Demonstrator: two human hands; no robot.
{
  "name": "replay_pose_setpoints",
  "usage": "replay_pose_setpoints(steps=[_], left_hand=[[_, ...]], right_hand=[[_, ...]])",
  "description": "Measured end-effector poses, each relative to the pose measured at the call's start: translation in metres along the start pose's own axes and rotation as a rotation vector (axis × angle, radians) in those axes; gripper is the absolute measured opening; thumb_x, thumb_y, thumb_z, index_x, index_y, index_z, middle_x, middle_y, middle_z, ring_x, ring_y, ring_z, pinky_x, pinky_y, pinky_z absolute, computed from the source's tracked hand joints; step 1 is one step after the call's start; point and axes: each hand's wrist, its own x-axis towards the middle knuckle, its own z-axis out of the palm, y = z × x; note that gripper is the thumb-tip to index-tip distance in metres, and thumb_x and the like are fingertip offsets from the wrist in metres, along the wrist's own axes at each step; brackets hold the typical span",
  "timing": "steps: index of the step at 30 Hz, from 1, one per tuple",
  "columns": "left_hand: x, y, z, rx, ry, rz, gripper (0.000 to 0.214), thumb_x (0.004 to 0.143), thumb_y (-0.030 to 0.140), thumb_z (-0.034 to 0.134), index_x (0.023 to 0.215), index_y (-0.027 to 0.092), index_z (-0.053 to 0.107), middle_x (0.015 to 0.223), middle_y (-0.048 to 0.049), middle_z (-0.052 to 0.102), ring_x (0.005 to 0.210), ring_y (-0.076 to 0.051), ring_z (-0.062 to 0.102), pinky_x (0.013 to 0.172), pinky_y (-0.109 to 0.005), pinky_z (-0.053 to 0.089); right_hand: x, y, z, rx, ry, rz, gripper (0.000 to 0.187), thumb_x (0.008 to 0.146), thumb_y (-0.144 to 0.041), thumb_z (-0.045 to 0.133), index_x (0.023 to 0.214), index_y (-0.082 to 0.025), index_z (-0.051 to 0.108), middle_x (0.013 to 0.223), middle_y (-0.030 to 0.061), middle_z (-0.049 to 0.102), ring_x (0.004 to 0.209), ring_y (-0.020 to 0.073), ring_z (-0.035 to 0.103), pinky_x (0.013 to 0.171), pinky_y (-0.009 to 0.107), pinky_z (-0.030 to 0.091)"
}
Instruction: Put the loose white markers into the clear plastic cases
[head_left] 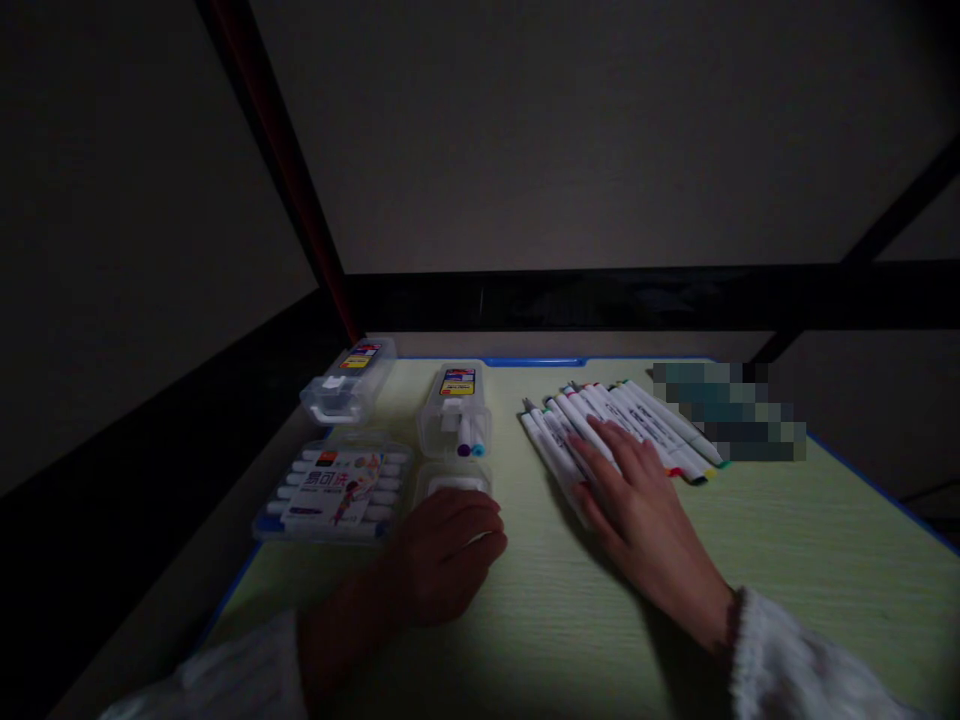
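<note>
My right hand [637, 500] lies flat, fingers stretched out, on a row of several white markers [660, 425] with coloured caps spread on the pale green table [787, 560]. Curled loosely, my left hand [446, 550] rests on the table at the clear lid [454, 483] of an open marker box [455, 412], which holds two markers with purple and blue caps. Its fingers touch the lid's near edge; whether they grip it is not visible.
A flat clear case [334, 490] full of white markers lies left of my left hand. Another clear box [349, 382] sits at the far left corner. The table has a blue rim; dark bars and a wall stand behind.
</note>
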Motion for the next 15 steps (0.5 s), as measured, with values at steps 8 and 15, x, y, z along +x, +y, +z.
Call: replay_pose_setpoints(steps=[8,15], left_hand=[[0.003,0.003,0.001,-0.050,-0.034,0.035,0.016,0.082,0.004,0.042,0.081,0.012,0.056,0.072,-0.0075,0.065,0.076,-0.016,0.060,0.067,-0.026,0.052],[0.002,0.007,0.005,-0.081,-0.042,0.045,0.019,0.083,0.003,0.041,0.075,0.012,0.055,0.067,-0.0058,0.063,0.072,-0.015,0.060,0.063,-0.025,0.050]], right_hand=[[-0.007,0.005,0.015,-0.172,-0.070,0.084,0.048,0.089,-0.035,0.036,0.129,-0.011,0.042,0.139,0.0168,0.038,0.128,0.0332,0.032,0.100,0.056,0.030],[-0.006,0.002,0.011,-0.118,-0.089,0.025,0.044,0.090,-0.038,0.035,0.123,-0.013,0.049,0.131,0.0168,0.047,0.124,0.0313,0.039,0.100,0.056,0.030]])
